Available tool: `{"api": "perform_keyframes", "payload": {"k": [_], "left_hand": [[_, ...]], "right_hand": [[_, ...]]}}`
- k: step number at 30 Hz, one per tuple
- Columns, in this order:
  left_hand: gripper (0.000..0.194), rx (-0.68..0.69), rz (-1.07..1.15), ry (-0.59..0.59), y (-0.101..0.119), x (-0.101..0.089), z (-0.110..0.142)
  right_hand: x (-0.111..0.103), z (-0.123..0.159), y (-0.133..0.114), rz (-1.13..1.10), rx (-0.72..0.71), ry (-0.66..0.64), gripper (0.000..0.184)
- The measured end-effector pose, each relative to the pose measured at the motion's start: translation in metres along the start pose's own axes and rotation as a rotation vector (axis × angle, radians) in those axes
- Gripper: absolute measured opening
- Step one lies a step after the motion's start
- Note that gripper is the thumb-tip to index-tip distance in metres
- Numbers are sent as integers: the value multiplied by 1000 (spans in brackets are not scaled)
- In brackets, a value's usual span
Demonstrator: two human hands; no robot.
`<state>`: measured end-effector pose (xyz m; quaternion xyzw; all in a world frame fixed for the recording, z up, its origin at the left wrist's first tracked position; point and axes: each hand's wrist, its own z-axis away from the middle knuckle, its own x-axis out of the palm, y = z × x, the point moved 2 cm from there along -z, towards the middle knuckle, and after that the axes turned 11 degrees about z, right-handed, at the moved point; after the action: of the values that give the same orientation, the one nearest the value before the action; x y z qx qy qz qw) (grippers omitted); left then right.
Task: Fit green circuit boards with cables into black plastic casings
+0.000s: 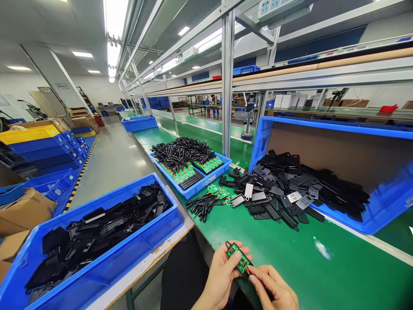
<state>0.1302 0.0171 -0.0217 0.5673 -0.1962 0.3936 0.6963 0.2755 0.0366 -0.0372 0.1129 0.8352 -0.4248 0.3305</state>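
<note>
My left hand (220, 272) is closed around a small black plastic case, its thumb pressing on the green circuit board (244, 263) that lies in it. A black loop (227, 244) sticks out at the case's far end. At the near end, my right hand (274, 287) pinches the thin coloured wires (248, 271) where they meet the board; the cable beyond is mostly hidden by the fingers. Farther up the green bench, loose green boards with black cables (204, 204) lie beside a heap of black plastic case parts (274, 202).
A blue tray (206, 183) holds stacked green boards with bundled black cables. To the right, a blue bin (371, 226) lies on its side, spilling black parts. Another blue bin (129, 254) of black cases stands at the left. A metal post (227, 86) rises behind the bench.
</note>
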Motion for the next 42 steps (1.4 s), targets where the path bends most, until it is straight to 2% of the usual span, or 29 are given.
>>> {"api": "perform_keyframes", "payload": {"k": [9, 13, 17, 23, 29, 35, 42], "left_hand": [[44, 30, -51, 18, -3, -4, -2], [40, 68, -44, 44, -4, -8, -4], [39, 119, -62, 10, 1, -7, -3], [45, 155, -149, -44, 3, -4, 1], [35, 182, -127, -108, 4, 1, 4], [36, 170, -118, -58, 7, 3, 5], [34, 285, -246, -76, 10, 8, 10]], "right_hand": [[-1, -11, -4, -62, 66, -69, 27], [6, -10, -9, -97, 81, -17, 25], [15, -4, -6, -115, 259, 72, 36], [12, -4, -3, -57, 210, -146, 38], [16, -1, -4, -290, 424, -58, 43], [25, 0, 2, -524, 530, -250, 47], [28, -3, -2, -388, 513, -203, 48]]}}
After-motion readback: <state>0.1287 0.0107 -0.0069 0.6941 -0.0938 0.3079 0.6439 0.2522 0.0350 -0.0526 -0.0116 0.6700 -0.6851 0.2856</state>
